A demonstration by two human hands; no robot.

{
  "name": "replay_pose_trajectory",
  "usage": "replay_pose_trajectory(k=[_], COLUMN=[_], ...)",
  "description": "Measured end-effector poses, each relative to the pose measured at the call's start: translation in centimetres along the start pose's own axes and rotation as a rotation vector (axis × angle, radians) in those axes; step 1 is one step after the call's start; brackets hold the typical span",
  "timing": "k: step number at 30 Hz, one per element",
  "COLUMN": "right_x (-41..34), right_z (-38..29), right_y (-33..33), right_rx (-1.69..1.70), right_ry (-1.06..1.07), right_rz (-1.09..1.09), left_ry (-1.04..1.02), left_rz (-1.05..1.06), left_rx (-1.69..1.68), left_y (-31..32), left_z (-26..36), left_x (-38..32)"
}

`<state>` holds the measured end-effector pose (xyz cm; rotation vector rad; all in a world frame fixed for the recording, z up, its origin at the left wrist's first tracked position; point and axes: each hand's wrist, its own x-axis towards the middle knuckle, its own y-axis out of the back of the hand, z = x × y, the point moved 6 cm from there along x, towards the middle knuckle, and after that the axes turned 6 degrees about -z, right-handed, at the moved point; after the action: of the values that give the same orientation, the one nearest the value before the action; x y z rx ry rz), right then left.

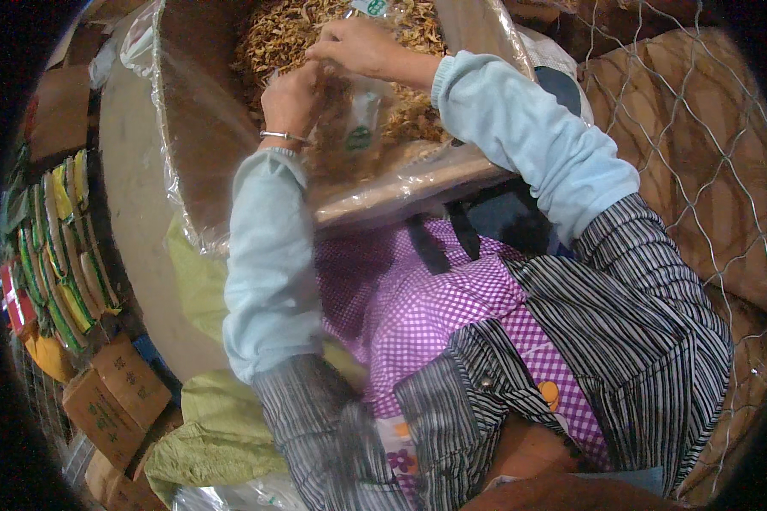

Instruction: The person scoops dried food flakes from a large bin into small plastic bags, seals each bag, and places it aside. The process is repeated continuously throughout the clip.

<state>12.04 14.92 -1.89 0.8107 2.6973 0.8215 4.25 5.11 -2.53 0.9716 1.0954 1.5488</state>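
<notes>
A cardboard box lined with clear plastic film (415, 185) stands before me, holding dried, yellow-brown shredded plant pieces (275, 38). Over its contents, my left hand (291, 99), with a bracelet at the wrist, is bent with its fingers close together. My right hand (358, 48) meets it from the upper right, fingers curled at the same spot. What the fingertips pinch is too small and blurred to tell. Below the hands lies a clear plastic bag with a green round mark (359, 135). Another clear piece with a green mark (374, 6) lies beyond my right hand.
Wire mesh (684, 96) runs along the right in front of large brown packages (728, 191). Stacked green and yellow packets (64, 249) stand at the left, above a printed cardboard box (116, 402). Yellow-green woven sacks (224, 434) lie by my left arm.
</notes>
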Motion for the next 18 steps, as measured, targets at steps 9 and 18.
replay_pose_trajectory(k=[9, 18], right_x=[1.9, 0.0], right_z=[3.5, 8.2], right_y=[2.8, -2.4], right_rx=[0.239, 1.113], right_ry=[-0.15, -0.553], right_rz=[0.178, -0.035], left_ry=[0.112, -0.366], left_rz=[0.324, 0.43], left_rx=[-0.482, 0.013], left_y=[3.1, 4.7], left_z=[-2.3, 3.7], left_x=[0.2, -1.0])
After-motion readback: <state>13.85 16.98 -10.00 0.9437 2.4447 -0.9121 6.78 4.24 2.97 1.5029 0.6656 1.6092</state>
